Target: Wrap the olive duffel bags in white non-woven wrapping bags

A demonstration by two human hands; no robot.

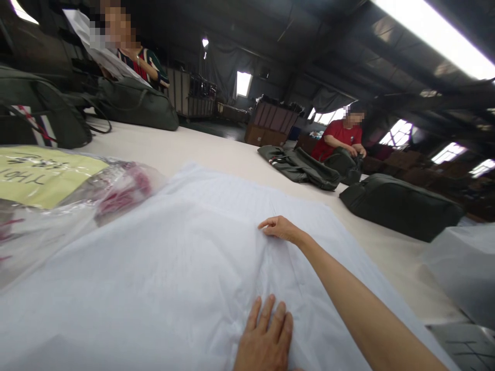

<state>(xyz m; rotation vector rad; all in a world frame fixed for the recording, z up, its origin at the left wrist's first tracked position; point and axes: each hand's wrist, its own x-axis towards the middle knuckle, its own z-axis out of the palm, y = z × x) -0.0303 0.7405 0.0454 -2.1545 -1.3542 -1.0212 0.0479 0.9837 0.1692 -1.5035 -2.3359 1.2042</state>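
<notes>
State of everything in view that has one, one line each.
White sheet: spread over the table, creased near the hands.
Left hand: palm down on the sheet, fingers extended.
Right hand: fingers bent, at the sheet; pinching or not, can't tell.
Clear plastic bag: crumpled, reddish contents.
Yellow paper: handwritten on.
Middle green bag: slumped.
Rightmost green bag: filled out.
Ceiling light: lit.

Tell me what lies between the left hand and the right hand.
In the head view, a creased stretch of the white sheet lies between the left hand, palm down and nearer, and the right hand, farther out.
</notes>
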